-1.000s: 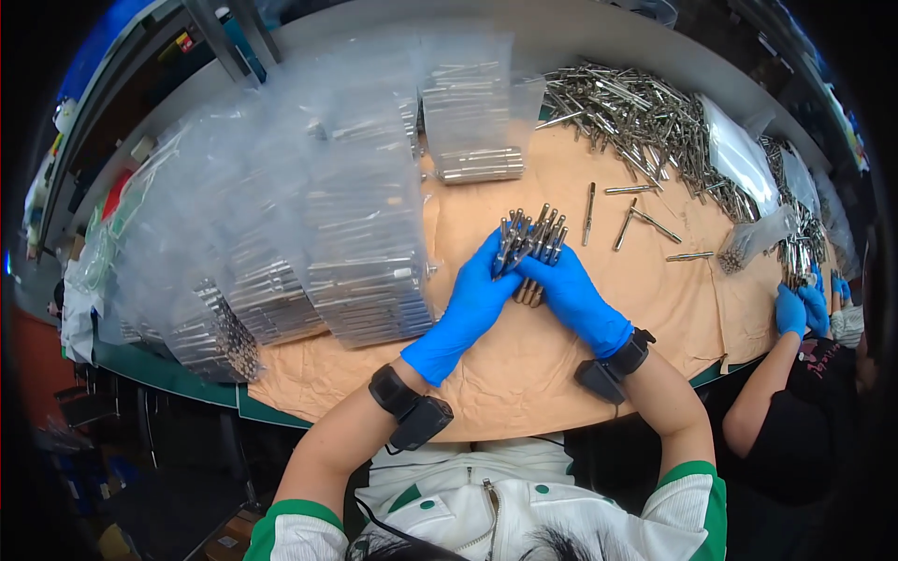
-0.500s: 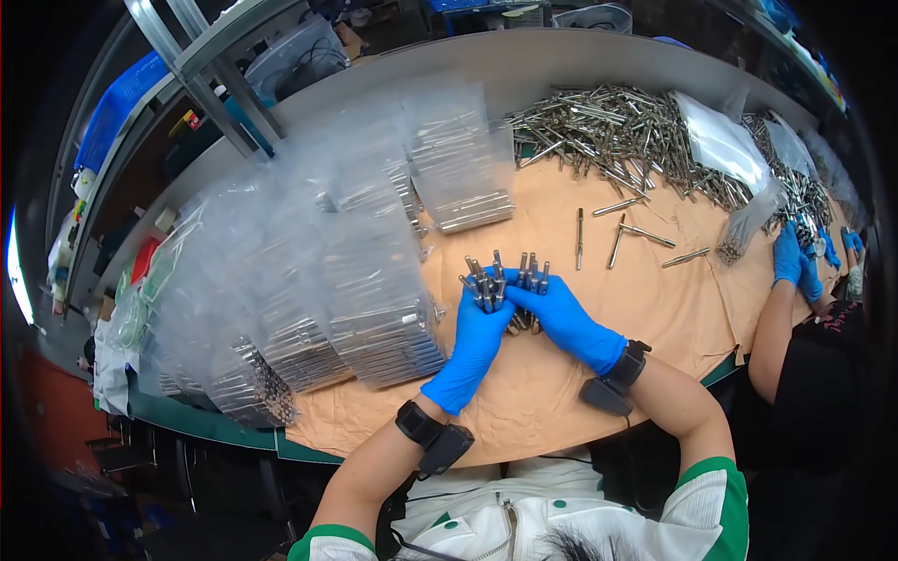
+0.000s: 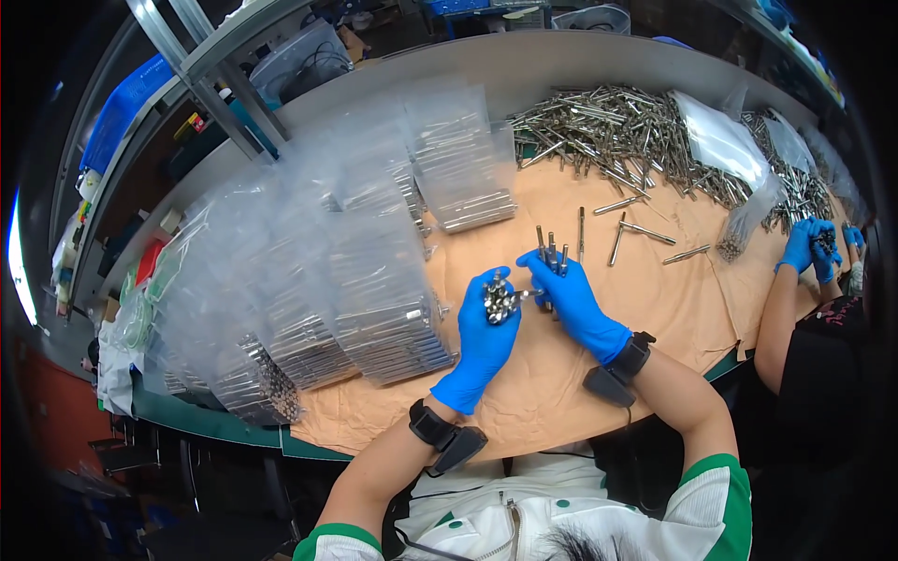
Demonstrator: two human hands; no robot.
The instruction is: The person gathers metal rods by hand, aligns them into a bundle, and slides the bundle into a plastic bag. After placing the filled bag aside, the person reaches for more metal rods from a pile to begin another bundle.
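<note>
Both my hands wear blue gloves and are raised over the brown paper (image 3: 524,411) in the middle of the table. My left hand (image 3: 482,332) is closed around a bundle of metal rods (image 3: 500,301), their round ends facing up. My right hand (image 3: 582,304) grips a few upright metal rods (image 3: 552,252). One more rod (image 3: 526,294) lies crosswise between the hands, at the edge of the left bundle; which hand bears it I cannot tell. Beyond my right hand several loose rods (image 3: 645,233) lie on the paper.
Clear plastic bags of neatly stacked rods (image 3: 383,309) cover the left side. A large heap of loose rods (image 3: 599,131) lies at the back right, beside plastic bags (image 3: 720,140). At far right a co-worker's gloved hands (image 3: 800,248) hold rods. A metal shelf frame (image 3: 210,75) stands back left.
My hands have drawn slightly apart. The left hand's bundle has turned so its ends face up, and the right hand's fingers have risen with a few rods. The co-worker's hands have moved together.
</note>
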